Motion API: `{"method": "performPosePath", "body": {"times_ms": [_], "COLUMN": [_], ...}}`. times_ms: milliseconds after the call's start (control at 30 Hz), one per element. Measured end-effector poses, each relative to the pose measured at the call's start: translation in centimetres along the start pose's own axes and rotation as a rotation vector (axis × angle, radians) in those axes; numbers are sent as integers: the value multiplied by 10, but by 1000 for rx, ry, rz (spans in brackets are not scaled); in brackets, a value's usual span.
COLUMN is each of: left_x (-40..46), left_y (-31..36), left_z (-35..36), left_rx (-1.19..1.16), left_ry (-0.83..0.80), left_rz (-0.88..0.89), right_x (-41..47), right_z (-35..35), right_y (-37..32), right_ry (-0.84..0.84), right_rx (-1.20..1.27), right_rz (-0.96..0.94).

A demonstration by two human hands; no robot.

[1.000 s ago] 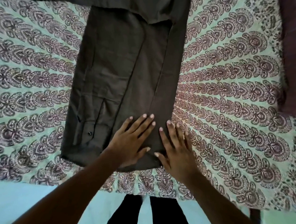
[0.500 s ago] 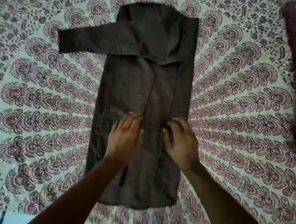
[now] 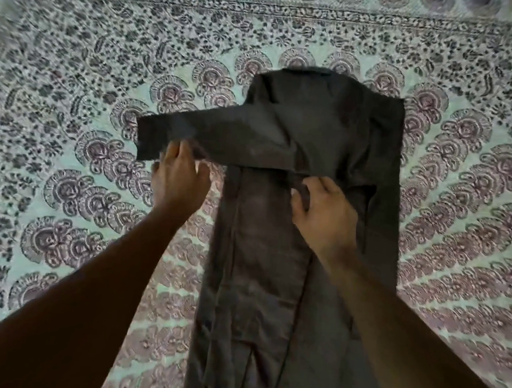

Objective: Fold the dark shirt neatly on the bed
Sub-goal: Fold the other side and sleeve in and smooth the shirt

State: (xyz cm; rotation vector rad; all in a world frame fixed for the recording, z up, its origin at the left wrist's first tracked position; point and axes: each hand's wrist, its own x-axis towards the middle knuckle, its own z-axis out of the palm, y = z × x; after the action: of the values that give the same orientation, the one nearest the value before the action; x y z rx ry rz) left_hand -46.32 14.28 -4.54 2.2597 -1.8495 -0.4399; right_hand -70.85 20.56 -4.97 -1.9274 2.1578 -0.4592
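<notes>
Dark shirt (image 3: 289,256) lies in a long narrow strip down the middle of the bed (image 3: 73,105), one sleeve (image 3: 192,135) jutting left across its far end. Left hand (image 3: 178,182) pinches that sleeve's near edge close to the cuff, lifting it slightly. Right hand (image 3: 323,210) presses on the body, fingers curled at the sleeve's base

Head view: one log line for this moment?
step: sleeve fold | shirt: flat on bed | left hand: at sleeve | right hand: on shirt body
</notes>
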Motion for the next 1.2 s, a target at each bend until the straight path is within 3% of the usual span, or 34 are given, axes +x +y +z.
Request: {"method": "performPosePath", "body": {"times_ms": [167,333,467,600,667,800,900,1000,1067,1200], "left_x": [79,112,111,93,71,4,-52,-111,-159,-236], "left_y": [-53,-86,-83,-71,-59,-11,20,41,51,50], "left_z": [-14,-8,-11,-20,-28,-51,-52,-36,-28,-2], "left_rx": [-46,-142,-496,-748,-821,-983,-1000,-768,-644,-502], "left_ry": [-69,-85,64,22,-17,-224,-409,-512,-558,-678], "left_rz": [-147,-229,-400,-663,-587,-228,-58,193,367,647], "right_x": [44,59,62,60,65,65,36,-12,-54,-144], "right_z": [26,48,45,35,26,-5,-31,-62,-80,-91], "right_y": [-21,-32,-37,-35,-37,-41,-40,-26,-13,21], "right_ry": [-62,-20,-69,-173,-269,-402,-287,-153,-217,-292], "right_rx": [-148,-257,-234,-185,-208,-124,9,499,821,856], "right_rz": [24,81,153,169,139,258,360,637,846,847]}}
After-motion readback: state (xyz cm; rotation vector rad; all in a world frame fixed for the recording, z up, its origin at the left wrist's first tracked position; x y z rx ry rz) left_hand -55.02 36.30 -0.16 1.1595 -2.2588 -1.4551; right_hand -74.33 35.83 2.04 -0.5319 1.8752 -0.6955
